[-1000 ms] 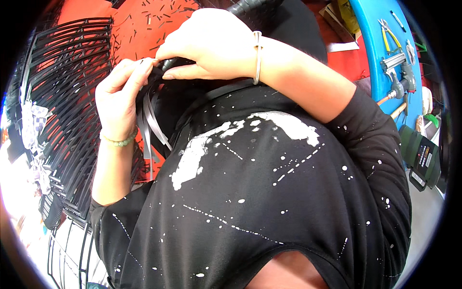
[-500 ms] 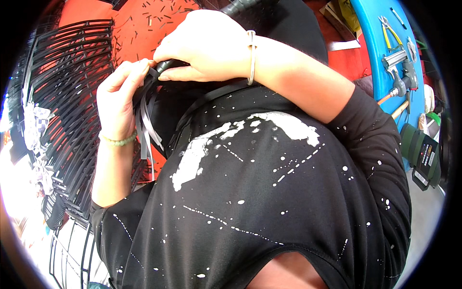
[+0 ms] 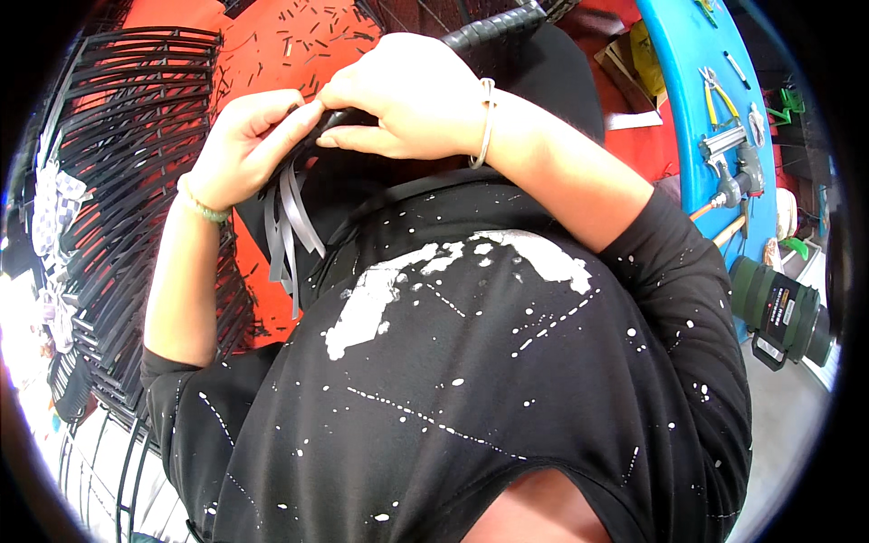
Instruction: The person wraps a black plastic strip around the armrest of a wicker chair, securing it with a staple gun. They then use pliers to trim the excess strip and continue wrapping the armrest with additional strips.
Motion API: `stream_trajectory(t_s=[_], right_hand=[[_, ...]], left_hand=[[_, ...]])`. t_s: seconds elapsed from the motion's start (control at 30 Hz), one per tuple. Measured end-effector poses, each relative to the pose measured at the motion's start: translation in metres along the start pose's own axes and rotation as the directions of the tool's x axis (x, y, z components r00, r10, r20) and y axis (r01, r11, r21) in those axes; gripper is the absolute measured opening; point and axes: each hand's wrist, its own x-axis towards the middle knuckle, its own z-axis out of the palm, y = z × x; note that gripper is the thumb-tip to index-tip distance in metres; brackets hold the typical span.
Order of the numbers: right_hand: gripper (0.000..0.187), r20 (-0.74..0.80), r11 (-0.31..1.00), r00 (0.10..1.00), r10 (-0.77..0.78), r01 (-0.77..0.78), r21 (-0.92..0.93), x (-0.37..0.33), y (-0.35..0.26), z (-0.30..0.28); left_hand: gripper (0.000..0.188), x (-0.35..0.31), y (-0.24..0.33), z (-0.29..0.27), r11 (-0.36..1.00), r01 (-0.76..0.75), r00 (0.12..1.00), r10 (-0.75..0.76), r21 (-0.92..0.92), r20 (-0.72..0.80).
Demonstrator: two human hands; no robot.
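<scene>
My left hand (image 3: 252,145), below a pale green bead bracelet, is closed with thumb and fingertips together at a flat black strip by the bar. Several grey and black strips (image 3: 291,217) dangle beneath it. My right hand (image 3: 407,101), with a metal bangle at the wrist, curls over a black wrapped bar (image 3: 340,118); its thumb lies along the near side. The fingertips of both hands meet. Beyond the right hand, a spirally wrapped black length (image 3: 493,27) comes into sight. My fingers hide the exact spot where the strip meets the bar.
To the left stands a dense stack of black curved rods (image 3: 136,136). Short black scraps (image 3: 299,36) litter the red surface ahead. On the right, a blue table (image 3: 674,54) carries yellow-handled pliers (image 3: 715,95) and a metal tool (image 3: 738,167). A dark green cylinder (image 3: 778,308) stands nearer.
My left hand has turned and shifted right and up, against the right fingertips. The right hand has moved slightly right. More of the wrapped length shows at the top; the strips have swung.
</scene>
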Motion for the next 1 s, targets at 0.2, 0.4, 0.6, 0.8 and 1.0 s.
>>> stream_trajectory(t_s=[0.2,0.4,0.6,0.8,1.0], right_hand=[[0.034,0.010,0.999,0.999,-0.035,0.035,0.019,-0.002,-0.001,-0.003],[0.040,-0.060,0.998,0.997,-0.054,0.054,0.011,-0.021,0.000,-0.025],[0.035,-0.189,0.962,0.958,0.216,-0.241,-0.125,-0.114,0.034,-0.122],[0.033,-0.568,0.383,0.241,0.787,-0.912,0.145,-0.329,0.112,-0.253],[0.051,-0.404,-0.135,-0.562,0.722,-0.687,0.714,-0.482,0.113,-0.284]], left_hand=[[0.022,-0.005,-0.016,0.009,0.799,0.239,0.965,-0.256,-0.552,0.048],[0.022,-0.010,-0.022,0.012,0.760,0.224,0.964,-0.266,-0.610,0.022],[0.020,-0.004,-0.020,0.017,0.844,0.227,0.957,-0.286,-0.486,-0.050],[0.021,-0.024,-0.069,0.007,0.880,0.217,0.952,-0.287,-0.423,-0.109],[0.023,-0.024,-0.080,0.006,0.845,0.204,0.955,-0.284,-0.494,-0.090]])
